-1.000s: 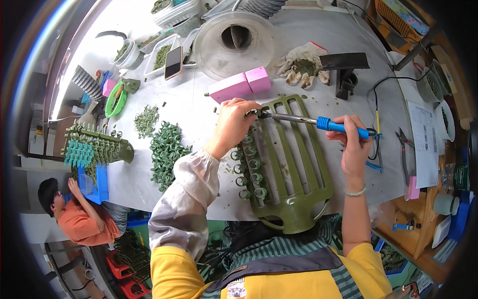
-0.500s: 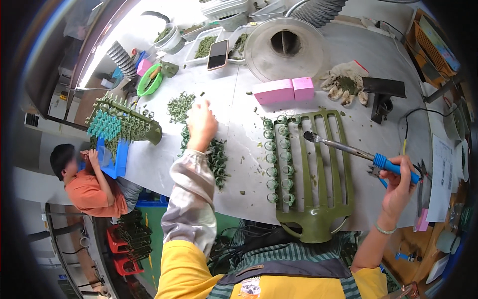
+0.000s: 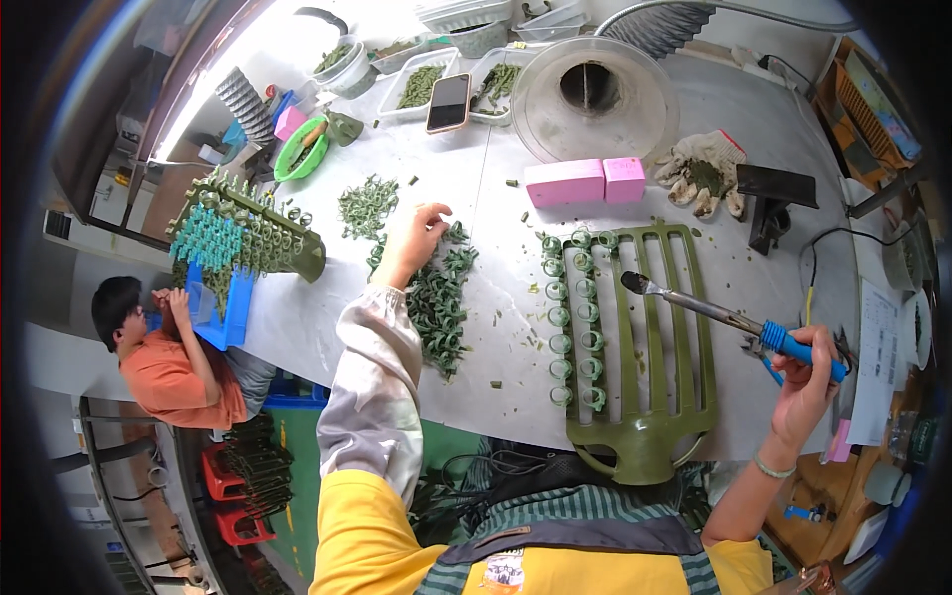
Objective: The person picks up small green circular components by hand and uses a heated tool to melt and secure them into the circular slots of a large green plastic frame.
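My right hand (image 3: 801, 389) is closed round the blue handle of a soldering iron (image 3: 719, 309). Its dark flattened tip is over the upper part of a green slotted frame (image 3: 643, 436). Two rows of green wax rings (image 3: 560, 342) stand along the frame's left bars. My left hand (image 3: 412, 243) hovers at the upper end of a heap of dark green wax rings (image 3: 436, 312), thumb and fingers pinched together. Whatever is between those fingertips is too small to make out. Just beyond this hand lies a smaller pile of lighter green pieces (image 3: 367, 206).
Pink blocks (image 3: 565, 183), a stained glove (image 3: 702, 174) and a black stand (image 3: 773, 203) lie beyond the frame. A phone (image 3: 449, 103) rests on plastic tubs, near a round metal hood (image 3: 595, 114). At left, a person in orange (image 3: 183, 372) sits by a ring-covered green piece (image 3: 297, 253).
My left hand has come away from the lighter pile to the top of the dark heap, its fingers turned rightward. The right hand still holds the iron; the whole view has shifted slightly.
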`<state>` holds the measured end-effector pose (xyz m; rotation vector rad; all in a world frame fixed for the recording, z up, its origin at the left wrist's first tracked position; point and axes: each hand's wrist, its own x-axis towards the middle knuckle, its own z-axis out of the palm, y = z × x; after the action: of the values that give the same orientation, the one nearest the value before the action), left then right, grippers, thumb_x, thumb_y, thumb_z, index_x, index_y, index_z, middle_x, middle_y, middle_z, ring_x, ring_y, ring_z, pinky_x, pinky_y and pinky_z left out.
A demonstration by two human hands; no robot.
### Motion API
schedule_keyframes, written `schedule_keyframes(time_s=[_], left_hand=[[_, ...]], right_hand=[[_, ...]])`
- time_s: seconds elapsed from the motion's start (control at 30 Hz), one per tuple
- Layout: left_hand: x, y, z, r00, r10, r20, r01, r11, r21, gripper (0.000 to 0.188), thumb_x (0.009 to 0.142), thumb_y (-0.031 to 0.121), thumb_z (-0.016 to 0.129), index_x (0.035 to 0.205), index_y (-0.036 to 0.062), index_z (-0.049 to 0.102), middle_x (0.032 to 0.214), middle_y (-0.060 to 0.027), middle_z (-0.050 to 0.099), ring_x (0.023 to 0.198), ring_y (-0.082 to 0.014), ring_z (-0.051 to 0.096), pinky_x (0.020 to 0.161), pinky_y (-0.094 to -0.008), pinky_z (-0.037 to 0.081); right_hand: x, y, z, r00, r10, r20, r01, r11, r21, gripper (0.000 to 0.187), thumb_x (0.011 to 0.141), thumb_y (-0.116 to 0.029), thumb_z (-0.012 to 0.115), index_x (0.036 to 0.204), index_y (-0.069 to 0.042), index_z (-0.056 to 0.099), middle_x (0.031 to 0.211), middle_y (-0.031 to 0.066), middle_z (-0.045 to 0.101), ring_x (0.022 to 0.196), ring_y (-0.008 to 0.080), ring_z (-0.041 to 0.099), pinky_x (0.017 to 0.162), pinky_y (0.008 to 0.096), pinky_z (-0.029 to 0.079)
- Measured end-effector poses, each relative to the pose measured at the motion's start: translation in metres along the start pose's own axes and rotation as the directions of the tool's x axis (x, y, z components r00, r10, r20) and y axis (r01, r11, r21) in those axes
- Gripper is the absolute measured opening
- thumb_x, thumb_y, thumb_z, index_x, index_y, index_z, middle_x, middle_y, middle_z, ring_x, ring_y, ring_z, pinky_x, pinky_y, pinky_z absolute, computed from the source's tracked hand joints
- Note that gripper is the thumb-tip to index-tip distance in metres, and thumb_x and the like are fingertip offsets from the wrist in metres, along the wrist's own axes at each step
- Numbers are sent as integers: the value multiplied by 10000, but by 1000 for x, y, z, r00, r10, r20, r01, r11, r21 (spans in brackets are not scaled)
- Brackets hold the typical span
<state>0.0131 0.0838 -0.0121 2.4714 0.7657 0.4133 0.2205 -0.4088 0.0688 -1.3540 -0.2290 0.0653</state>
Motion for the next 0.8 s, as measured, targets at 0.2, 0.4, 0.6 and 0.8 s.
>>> schedule_keyframes(time_s=[0.2,0.4,0.6,0.8], left_hand=[[-5,19,-15,961,-274,22,261,884,-389,225,936,46,574,1105,49,722,965,-45,687,866,-110,654,784,-239,520],[-34,90,-26,938,-163,305,320,743,-587,343,855,121,737,1191,75,682,1038,-46,684,922,-69,629,808,-210,484],[-52,183,37,950,239,199,-106,850,-515,254,903,20,661,1157,32,660,1136,-72,643,938,-170,659,823,-264,562],[-38,205,81,925,367,95,-329,901,-284,283,818,39,725,1098,68,694,1034,-62,689,976,-277,609,860,-355,501]], right_hand=[[-3,-6,-4,1000,22,14,-22,1000,-11,295,985,-239,541,834,2,619,760,59,623,579,116,626,561,254,535],[-4,1,-8,998,47,36,-48,999,10,281,980,-230,554,855,11,622,782,69,634,586,124,635,575,260,555],[-1,9,-6,996,53,77,-54,998,15,270,988,-201,552,874,32,624,820,78,645,602,156,657,584,271,572],[3,24,-3,994,74,82,-76,997,21,268,986,-186,557,859,38,634,812,74,653,615,161,673,592,277,582]])
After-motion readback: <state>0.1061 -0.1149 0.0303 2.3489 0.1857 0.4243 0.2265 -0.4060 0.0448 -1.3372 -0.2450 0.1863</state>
